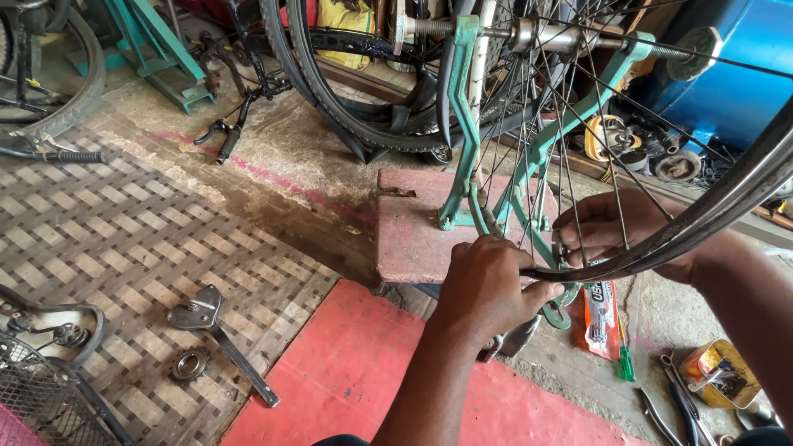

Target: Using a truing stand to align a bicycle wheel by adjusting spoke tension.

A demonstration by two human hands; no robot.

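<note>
A spoked bicycle wheel (727, 194) sits in a green truing stand (462, 124) that rests on a worn pink block (409, 239). My left hand (487, 285) grips the dark rim at its lowest point, thumb pressed along the rim. My right hand (615, 227) reaches in from the right behind the spokes, fingers pinched on a small tool or spoke nipple at the rim; exactly which, I cannot tell.
A crank arm (215, 330) and a sprocket ring (190, 363) lie on the woven mat at left. A red mat (355, 372) lies below my arms. An orange packet (601, 318), a green screwdriver (628, 363), pliers (673, 405) and a yellow tin (719, 372) lie at right. Tyres lean behind.
</note>
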